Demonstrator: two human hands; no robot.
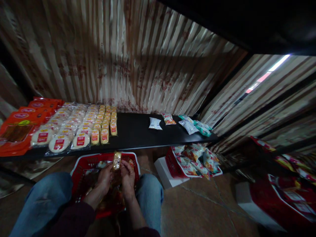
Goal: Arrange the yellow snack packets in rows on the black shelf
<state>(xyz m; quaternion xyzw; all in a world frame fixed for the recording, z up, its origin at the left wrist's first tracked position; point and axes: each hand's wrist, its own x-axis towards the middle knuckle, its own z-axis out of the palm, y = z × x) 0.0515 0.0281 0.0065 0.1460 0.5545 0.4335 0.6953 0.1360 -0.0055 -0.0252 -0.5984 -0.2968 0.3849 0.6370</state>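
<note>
Between my two hands, over the basket, is a small yellow snack pack (117, 160) in shiny clear wrapping, held upright. My left hand (105, 177) is closed around its left side. On the other side, the fingers of my right hand (128, 174) pinch its lower right edge. Beneath them a red plastic basket (135, 161) with a white rim stands between my knees; its contents are dark and hard to make out. Similar yellow packs (104, 135) with red labels stand in rows on the black shelf (134, 133) ahead.
Left on the shelf are round white crackers (59, 144) in clear wrap and orange bags (21, 126). Farther right lie a silver packet (155, 123), a red-and-white packet (168, 118) and green packets (202, 127). A second basket (171, 164) holds snack bags; another basket (261, 194) stands lower right.
</note>
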